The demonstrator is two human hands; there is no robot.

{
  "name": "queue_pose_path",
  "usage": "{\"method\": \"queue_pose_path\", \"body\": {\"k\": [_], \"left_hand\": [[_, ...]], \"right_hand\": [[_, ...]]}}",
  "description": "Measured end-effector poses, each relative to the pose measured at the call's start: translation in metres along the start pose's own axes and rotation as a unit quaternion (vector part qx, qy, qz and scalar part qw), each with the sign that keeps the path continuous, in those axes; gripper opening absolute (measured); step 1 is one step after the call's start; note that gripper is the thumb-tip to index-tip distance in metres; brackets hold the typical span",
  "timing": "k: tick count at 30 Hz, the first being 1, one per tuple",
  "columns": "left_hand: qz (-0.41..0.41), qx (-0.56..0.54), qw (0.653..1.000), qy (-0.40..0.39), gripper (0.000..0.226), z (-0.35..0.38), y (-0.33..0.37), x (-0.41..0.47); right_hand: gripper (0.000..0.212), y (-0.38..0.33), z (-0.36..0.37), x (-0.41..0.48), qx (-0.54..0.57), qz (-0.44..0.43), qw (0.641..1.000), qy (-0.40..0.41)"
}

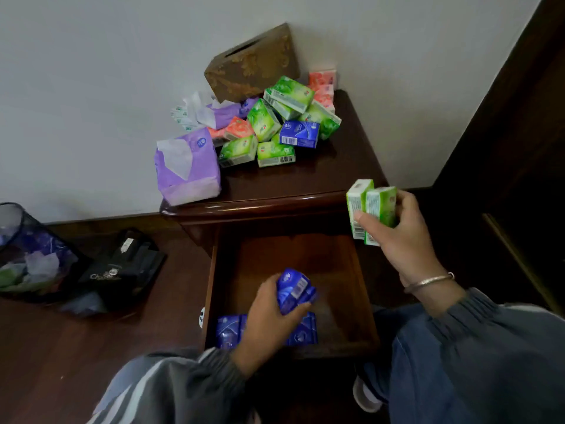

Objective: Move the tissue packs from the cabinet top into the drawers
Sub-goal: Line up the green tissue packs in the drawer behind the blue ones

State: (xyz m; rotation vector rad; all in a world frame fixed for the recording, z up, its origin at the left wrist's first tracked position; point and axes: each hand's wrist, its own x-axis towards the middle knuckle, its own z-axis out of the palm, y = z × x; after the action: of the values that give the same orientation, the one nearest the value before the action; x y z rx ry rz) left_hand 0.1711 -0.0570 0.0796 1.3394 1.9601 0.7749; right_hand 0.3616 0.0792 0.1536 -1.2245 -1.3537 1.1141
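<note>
A heap of small tissue packs [272,127] in green, blue and orange lies on the dark wooden cabinet top [305,175]. The top drawer [363,289] stands pulled out below it. My left hand [269,313] is inside the drawer, shut on a blue tissue pack [293,289]. More blue packs [229,330] lie along the drawer's near left side. My right hand [400,237] hovers at the cabinet's right front corner, above the drawer's right edge, gripping two green tissue packs [371,206].
Two open purple soft tissue bags [186,169] and a brown tissue box [253,65] sit on the cabinet beside the heap. On the floor to the left stand a mesh waste bin [27,255] and a black bag [125,264]. Dark wooden furniture [519,148] rises on the right.
</note>
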Motion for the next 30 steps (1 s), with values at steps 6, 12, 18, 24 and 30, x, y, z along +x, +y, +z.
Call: {"method": "queue_pose_path", "body": {"k": [6,12,18,24,30], "left_hand": [[-0.103,0.118,0.982,-0.105,0.069,0.068,0.006,0.021],[-0.118,0.321,0.931,-0.128,0.075,0.125,0.016,0.041],[-0.127,0.362,0.901,-0.202,0.083,0.14,0.003,0.042],[-0.124,0.283,0.892,-0.33,0.054,0.11,0.002,0.069],[-0.08,0.242,0.917,-0.307,0.068,0.11,-0.001,0.081]], "right_hand": [[0.047,0.045,-0.004,-0.016,0.021,0.099,0.994,0.03],[0.048,0.059,-0.008,-0.009,0.006,0.123,0.991,0.054],[0.047,0.066,-0.014,-0.007,-0.004,0.144,0.988,0.054],[0.045,0.065,-0.018,-0.003,0.02,0.168,0.984,0.059],[0.049,0.065,-0.015,-0.003,0.035,0.193,0.979,0.05]]}}
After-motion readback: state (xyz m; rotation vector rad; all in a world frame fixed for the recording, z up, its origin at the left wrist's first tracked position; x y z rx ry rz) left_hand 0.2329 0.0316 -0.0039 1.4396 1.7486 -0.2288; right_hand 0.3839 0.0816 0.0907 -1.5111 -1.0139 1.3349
